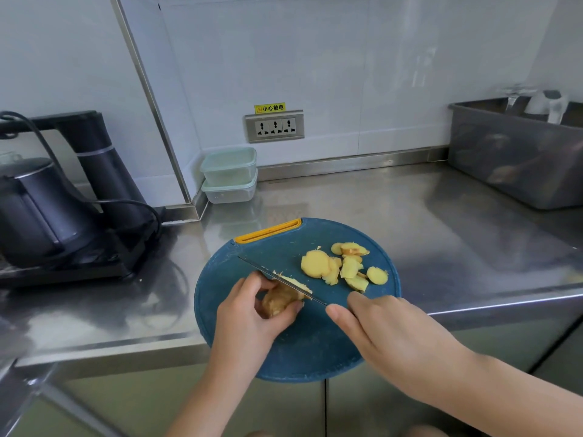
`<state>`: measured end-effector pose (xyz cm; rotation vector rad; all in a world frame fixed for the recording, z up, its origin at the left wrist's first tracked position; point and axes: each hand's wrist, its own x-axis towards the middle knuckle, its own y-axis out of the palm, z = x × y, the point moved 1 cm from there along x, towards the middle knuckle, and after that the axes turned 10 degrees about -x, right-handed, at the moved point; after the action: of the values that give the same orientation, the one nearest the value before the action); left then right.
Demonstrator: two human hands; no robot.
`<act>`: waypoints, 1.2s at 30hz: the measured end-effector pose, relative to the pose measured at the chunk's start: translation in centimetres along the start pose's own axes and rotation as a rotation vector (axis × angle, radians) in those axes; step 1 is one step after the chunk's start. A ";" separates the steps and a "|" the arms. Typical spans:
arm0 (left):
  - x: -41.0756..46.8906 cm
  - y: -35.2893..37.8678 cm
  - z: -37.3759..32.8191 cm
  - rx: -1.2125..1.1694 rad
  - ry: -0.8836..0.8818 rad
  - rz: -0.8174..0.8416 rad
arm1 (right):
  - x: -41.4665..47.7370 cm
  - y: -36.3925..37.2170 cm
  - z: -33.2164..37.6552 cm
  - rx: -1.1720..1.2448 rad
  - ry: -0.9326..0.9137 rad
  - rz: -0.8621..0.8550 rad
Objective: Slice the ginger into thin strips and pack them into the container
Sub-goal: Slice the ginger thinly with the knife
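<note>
While my left hand holds the knob of ginger down on the near-left part of the cutting board, its fingers are curled over the top and the thumb pinches from the near side. My right hand has the knife. Its fingers are wrapped round the handle, which they hide, with the forefinger laid out toward the blade. The blade runs slantwise across the board, and its edge is set into the cut face of the knob, where a thin sliver is partly parted. The board hangs a little over the near edge of the surface.

Beyond the blade, toward the far-right part of the board, lie the slices: a loose heap of pale yellow rounds and odd bits, some overlapping, none touching the knife.

I judge the work to be less than half done. A fair piece of the knob is uncut, and what is cut lies in rounds, not strips. Those will have to be stacked and cut again lengthwise.

Farthest off, in the far-left corner of the surface against the wall, stand the containers, two of them stacked, lids on, well apart from the board. I can see no ginger through their walls, so I take the packing as not begun. One will have to be brought near and opened.
</note>
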<state>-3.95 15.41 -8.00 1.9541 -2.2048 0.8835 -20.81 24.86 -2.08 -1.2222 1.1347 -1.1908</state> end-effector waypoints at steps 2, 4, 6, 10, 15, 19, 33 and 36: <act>0.0 0.0 0.1 0.002 -0.010 -0.004 | -0.1 0.2 0.0 0.003 -0.008 -0.001; 0.0 0.0 0.2 0.005 -0.016 -0.010 | -0.1 0.4 0.0 0.009 -0.014 -0.007; -0.1 0.0 0.2 0.005 -0.012 -0.010 | 0.0 0.5 -0.1 0.018 -0.016 -0.010; -0.1 0.0 0.1 0.002 -0.004 -0.003 | 0.2 0.7 -0.3 0.005 -0.036 -0.030; -0.3 -0.1 0.1 -0.002 0.009 -0.010 | 0.2 1.1 -0.5 -0.019 -0.071 -0.040; -0.4 -0.1 0.0 -0.010 0.034 -0.010 | 0.2 0.9 -0.6 -0.007 -0.081 -0.029; -0.8 0.0 -0.4 -0.003 0.077 -0.027 | -0.1 1.7 -0.3 0.076 -0.043 -0.087; -0.8 0.0 -0.4 0.017 0.091 -0.033 | -0.1 1.8 -0.4 0.108 -0.033 -0.086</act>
<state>-3.94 16.31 -8.02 1.9115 -2.1157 0.9699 -21.17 24.93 -3.94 -1.2139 0.9885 -1.2754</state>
